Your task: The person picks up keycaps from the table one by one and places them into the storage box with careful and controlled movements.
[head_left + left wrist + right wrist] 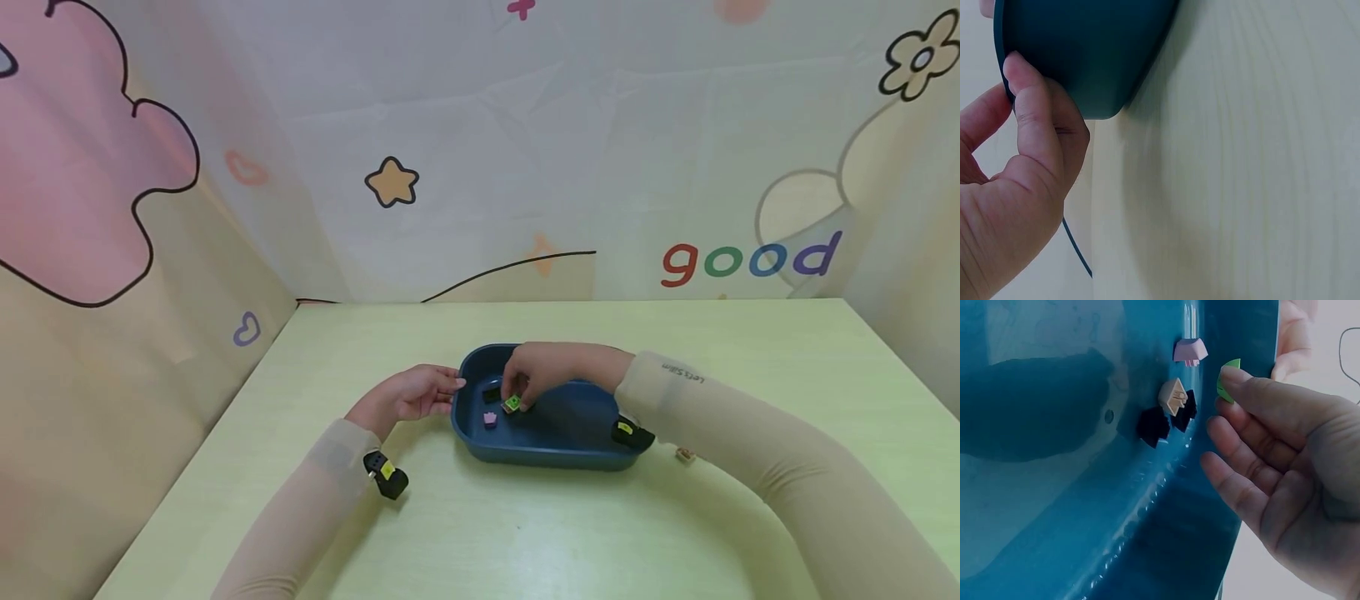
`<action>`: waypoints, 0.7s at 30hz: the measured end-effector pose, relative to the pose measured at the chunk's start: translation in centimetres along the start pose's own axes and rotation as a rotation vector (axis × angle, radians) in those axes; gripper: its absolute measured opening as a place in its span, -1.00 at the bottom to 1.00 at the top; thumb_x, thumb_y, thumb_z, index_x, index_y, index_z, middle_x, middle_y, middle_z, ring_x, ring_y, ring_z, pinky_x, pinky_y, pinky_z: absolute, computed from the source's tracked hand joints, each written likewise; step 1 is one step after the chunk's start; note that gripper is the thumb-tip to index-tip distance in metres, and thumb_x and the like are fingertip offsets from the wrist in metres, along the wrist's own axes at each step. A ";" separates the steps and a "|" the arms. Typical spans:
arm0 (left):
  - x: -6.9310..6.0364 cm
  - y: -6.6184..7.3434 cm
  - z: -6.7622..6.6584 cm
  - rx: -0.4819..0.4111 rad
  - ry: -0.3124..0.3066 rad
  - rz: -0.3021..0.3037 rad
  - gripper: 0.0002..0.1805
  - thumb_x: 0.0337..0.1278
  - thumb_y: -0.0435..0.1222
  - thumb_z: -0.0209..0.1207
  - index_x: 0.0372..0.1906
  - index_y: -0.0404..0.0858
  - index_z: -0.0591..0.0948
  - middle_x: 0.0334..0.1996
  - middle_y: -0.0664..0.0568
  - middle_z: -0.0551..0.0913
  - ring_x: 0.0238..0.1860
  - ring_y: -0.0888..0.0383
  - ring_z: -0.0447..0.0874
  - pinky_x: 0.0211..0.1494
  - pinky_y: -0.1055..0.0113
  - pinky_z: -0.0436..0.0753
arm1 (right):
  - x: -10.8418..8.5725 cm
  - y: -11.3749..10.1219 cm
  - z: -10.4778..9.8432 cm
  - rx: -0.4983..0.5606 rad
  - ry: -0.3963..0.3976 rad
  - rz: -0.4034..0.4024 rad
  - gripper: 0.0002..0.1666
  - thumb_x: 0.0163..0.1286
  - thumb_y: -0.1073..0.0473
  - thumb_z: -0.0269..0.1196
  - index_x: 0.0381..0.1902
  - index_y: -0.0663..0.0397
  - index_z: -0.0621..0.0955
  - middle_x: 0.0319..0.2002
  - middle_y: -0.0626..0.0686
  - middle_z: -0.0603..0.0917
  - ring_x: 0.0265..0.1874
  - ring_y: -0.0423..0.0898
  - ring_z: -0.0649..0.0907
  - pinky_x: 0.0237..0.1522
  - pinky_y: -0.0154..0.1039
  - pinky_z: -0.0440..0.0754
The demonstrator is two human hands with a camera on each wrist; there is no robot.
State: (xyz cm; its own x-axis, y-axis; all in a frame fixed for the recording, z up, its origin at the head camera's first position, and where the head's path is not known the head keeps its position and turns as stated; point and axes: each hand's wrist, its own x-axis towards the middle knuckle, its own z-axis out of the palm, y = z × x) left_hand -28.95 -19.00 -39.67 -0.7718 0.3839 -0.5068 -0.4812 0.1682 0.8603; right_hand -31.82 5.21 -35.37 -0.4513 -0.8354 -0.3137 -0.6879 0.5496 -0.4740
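A blue plastic basin stands on the table. My left hand pinches the basin's left rim between thumb and fingers, seen closely in the left wrist view. Over the basin's left part, my right hand holds a green keycap between thumb and index finger, its other fingers loosely bent. Inside the basin lie a pink keycap, a beige keycap showing its hollow underside, and black keycaps beside it. In the head view the right hand partly covers this group.
A small beige piece lies on the pale wooden table, right of the basin and close to the right sleeve. A printed curtain hangs behind the table. Each wrist wears a small black camera.
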 end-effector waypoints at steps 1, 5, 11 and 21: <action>0.0 0.0 0.0 -0.005 0.000 0.000 -0.69 0.57 -0.36 -0.06 0.26 -0.36 0.42 -0.39 0.13 0.65 -0.43 0.29 0.61 -0.30 0.57 0.71 | 0.1 0.0 0.1 -0.002 -0.002 0.005 -0.74 0.36 0.31 0.37 0.00 0.17 0.74 -0.06 0.09 0.79 -0.19 -0.22 0.67 0.00 -0.30 0.74; 0.0 0.0 0.0 -0.016 0.004 0.000 -0.71 0.57 -0.36 -0.05 0.23 -0.35 0.44 -0.41 0.13 0.65 -0.44 0.29 0.62 -0.30 0.57 0.71 | 0.6 0.1 0.3 -0.036 -0.011 0.017 -0.73 0.35 0.29 0.37 0.01 0.14 0.74 -0.05 0.08 0.78 -0.18 -0.21 0.67 0.03 -0.29 0.73; 0.1 0.0 -0.1 -0.026 -0.007 0.000 -0.75 0.57 -0.37 -0.06 0.19 -0.33 0.45 -0.41 0.13 0.65 -0.44 0.29 0.62 -0.30 0.56 0.72 | 0.9 0.1 0.6 -0.060 -0.023 0.000 -0.73 0.34 0.30 0.38 0.00 0.16 0.74 -0.06 0.09 0.78 -0.20 -0.22 0.67 0.02 -0.30 0.73; 0.1 -0.2 -0.2 -0.041 -0.012 0.004 -0.78 0.57 -0.38 -0.06 0.14 -0.31 0.48 -0.42 0.13 0.66 -0.44 0.29 0.63 -0.30 0.55 0.72 | 1.1 -0.1 1.1 -0.068 -0.043 0.006 -0.76 0.33 0.31 0.39 -0.04 0.15 0.76 -0.11 0.08 0.79 -0.24 -0.24 0.65 -0.01 -0.33 0.74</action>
State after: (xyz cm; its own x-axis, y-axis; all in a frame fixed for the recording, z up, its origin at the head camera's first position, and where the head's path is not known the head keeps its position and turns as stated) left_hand -29.02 -19.16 -39.89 -0.7691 0.3953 -0.5021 -0.4945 0.1296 0.8595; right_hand -31.65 4.22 -36.59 -0.4319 -0.8302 -0.3524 -0.7228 0.5523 -0.4154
